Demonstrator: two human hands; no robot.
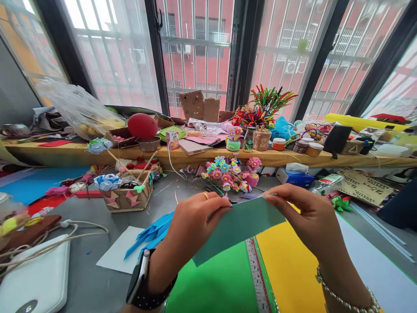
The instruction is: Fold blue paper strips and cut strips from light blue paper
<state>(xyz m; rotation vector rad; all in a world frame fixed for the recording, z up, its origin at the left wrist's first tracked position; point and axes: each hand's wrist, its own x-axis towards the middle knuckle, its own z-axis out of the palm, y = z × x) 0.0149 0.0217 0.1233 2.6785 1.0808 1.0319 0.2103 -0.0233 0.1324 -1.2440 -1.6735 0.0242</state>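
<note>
A sheet of blue-green paper [239, 228] is held up in front of me, slightly tilted, with its top edge between both hands. My left hand [198, 219] pinches that edge on the left, thumb towards me. At the upper right corner, my right hand [301, 208] grips the paper between thumb and fingers. Below it lie a green sheet [213, 287], a ruler [257, 274] with a red stripe and a yellow sheet [283, 265]. Folded blue paper strips [151, 232] rest on a white sheet [114, 252] left of my left hand.
A cardboard box [128, 198] with sticks and paper flowers stands at left. Behind my hands is a bunch of small colourful flowers [226, 171]. A white device [35, 274] with cables lies front left. The cluttered ledge [163, 161] holds a red balloon [142, 126] and jars.
</note>
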